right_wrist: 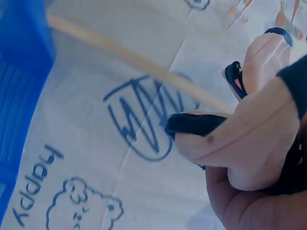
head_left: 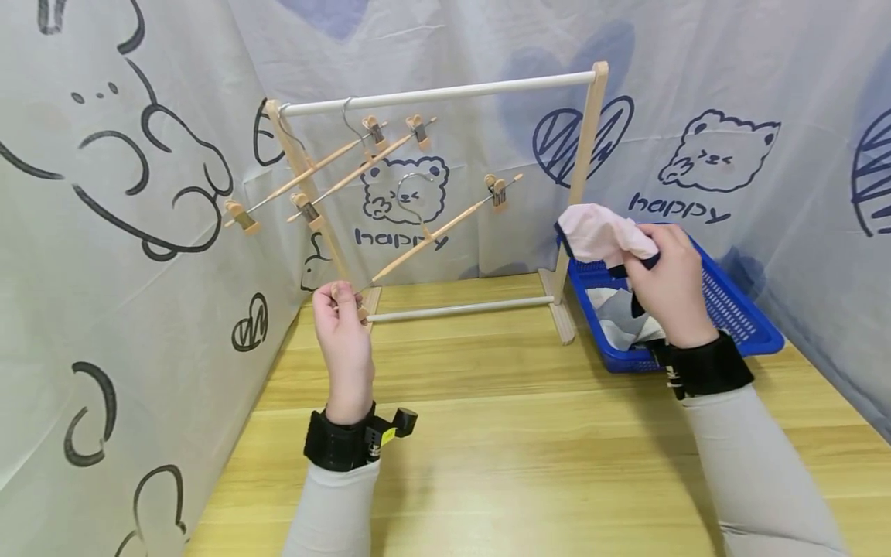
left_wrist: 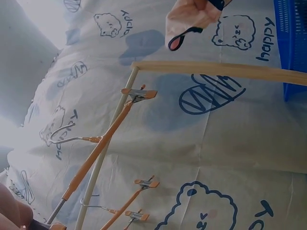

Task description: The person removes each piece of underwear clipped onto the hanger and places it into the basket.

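Observation:
In the head view my left hand (head_left: 347, 340) pinches the near clip end of a wooden clip hanger (head_left: 445, 230). That hanger slants up to the right in front of the rack, its metal hook off the bar and a clip (head_left: 496, 192) at its far end. My right hand (head_left: 672, 282) grips a small pale pink garment (head_left: 597, 232) with dark navy trim, bunched up and raised above the basket's left part. Up close in the right wrist view, the pink garment (right_wrist: 259, 132) folds over the fingers; its exact kind cannot be told.
A drying rack with a white top bar (head_left: 452, 93) stands at the back. Two more clip hangers (head_left: 363, 172) hang at its left end. Right of the rack, a blue basket (head_left: 741, 305) contains grey and white cloth (head_left: 619, 313). Printed curtains surround the wooden table (head_left: 515, 456).

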A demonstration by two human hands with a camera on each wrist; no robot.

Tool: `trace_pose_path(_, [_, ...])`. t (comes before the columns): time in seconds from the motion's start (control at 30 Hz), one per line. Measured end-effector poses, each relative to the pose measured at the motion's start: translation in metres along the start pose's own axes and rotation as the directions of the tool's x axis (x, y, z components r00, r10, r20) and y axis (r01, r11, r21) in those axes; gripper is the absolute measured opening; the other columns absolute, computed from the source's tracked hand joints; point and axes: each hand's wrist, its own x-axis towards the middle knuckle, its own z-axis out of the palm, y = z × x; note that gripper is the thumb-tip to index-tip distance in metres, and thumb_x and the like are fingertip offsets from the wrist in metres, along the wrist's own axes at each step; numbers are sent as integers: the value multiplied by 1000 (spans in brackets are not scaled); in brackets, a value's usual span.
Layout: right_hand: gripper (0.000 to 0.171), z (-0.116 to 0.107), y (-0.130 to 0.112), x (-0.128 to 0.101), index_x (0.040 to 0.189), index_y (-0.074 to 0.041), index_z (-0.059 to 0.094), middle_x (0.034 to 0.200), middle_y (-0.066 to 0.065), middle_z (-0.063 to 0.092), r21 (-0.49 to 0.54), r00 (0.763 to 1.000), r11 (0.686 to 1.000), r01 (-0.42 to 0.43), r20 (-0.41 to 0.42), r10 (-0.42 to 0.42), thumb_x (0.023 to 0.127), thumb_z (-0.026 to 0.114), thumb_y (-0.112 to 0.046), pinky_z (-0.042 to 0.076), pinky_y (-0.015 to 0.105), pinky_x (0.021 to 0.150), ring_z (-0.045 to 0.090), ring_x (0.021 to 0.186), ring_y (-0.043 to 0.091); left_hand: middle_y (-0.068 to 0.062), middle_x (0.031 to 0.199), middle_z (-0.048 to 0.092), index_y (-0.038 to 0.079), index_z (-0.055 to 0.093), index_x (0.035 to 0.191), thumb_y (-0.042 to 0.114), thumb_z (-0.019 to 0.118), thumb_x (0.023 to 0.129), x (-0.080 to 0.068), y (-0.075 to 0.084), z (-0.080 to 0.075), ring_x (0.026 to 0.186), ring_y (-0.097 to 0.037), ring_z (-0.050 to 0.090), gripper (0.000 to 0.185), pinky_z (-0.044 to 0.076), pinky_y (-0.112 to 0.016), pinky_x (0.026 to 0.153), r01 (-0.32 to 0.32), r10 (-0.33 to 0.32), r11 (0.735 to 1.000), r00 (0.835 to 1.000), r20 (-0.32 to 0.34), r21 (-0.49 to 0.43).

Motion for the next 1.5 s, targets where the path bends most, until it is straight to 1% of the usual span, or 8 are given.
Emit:
trace_pose_path(0.17, [32, -13, 12, 3, 122, 9, 66, 118, 32, 62, -31, 999, 999, -40, -20, 39, 95, 66, -9, 39, 62, 98, 56, 114, 48, 0, 98, 48, 12, 47, 105, 23, 42, 111, 5, 3, -1, 87, -13, 45, 13, 35, -24, 77, -28, 27, 1000, 1000, -15, -5])
trace_pose_path(0.4, [33, -21, 33, 5, 121, 11, 62, 121, 32, 60, -93, 995, 991, -99, 5, 99, 97, 64, -12, 37, 62, 101, 53, 118, 50, -1, 100, 48, 13, 47, 104, 23, 42, 111, 9, 10, -2, 95, -13, 48, 13, 35, -25, 80, -38, 38, 999, 999, -29, -2])
trace_pose_path(0.53, [36, -23, 45, 4, 125, 11, 57, 123, 33, 56, -140, 986, 978, -156, 43, 163, 100, 61, -14, 36, 64, 101, 50, 117, 52, 0, 101, 49, 12, 48, 106, 23, 42, 111, 9, 12, -2, 98, -15, 49, 13, 35, -26, 83, -43, 43, 999, 998, -35, 7])
trace_pose_path(0.67, [39, -26, 54, 4, 127, 12, 53, 124, 35, 52, -183, 974, 967, -180, 104, 201, 101, 59, -17, 35, 66, 99, 48, 117, 53, -1, 103, 48, 12, 48, 107, 23, 42, 111, 10, 13, -3, 99, -13, 48, 14, 35, -27, 85, -41, 42, 999, 998, -37, 6])
trace_pose_path(0.97, [46, -31, 68, 2, 130, 15, 44, 125, 38, 45, -264, 923, 947, -185, 285, 260, 101, 60, -17, 35, 68, 97, 43, 112, 53, 0, 99, 49, 13, 50, 106, 24, 42, 111, 12, 12, -8, 90, -12, 46, 14, 36, -24, 79, -23, 24, 1000, 998, -61, 12])
trace_pose_path(1.07, [47, -31, 73, 1, 129, 15, 45, 124, 37, 45, -278, 915, 944, -176, 308, 261, 101, 61, -18, 36, 67, 96, 43, 110, 52, 1, 98, 49, 14, 49, 106, 25, 42, 111, 12, 12, -9, 88, -12, 45, 14, 36, -24, 78, -29, 30, 999, 998, -56, 23])
trace_pose_path(1.27, [46, -30, 84, -4, 125, 17, 47, 122, 38, 48, -291, 920, 948, -129, 322, 224, 99, 65, -16, 35, 67, 97, 44, 112, 53, 1, 98, 48, 16, 47, 106, 25, 42, 111, 14, 15, -11, 92, -13, 47, 12, 36, -25, 81, -67, 68, 997, 997, -34, 36])
trace_pose_path(1.5, [50, -31, 92, -6, 128, 16, 45, 124, 39, 44, -318, 888, 937, -144, 376, 264, 100, 65, -19, 34, 70, 97, 40, 111, 53, -2, 103, 50, 15, 48, 108, 27, 43, 111, 17, 21, -12, 96, -13, 49, 13, 38, -25, 82, -74, 75, 996, 996, -39, 45])
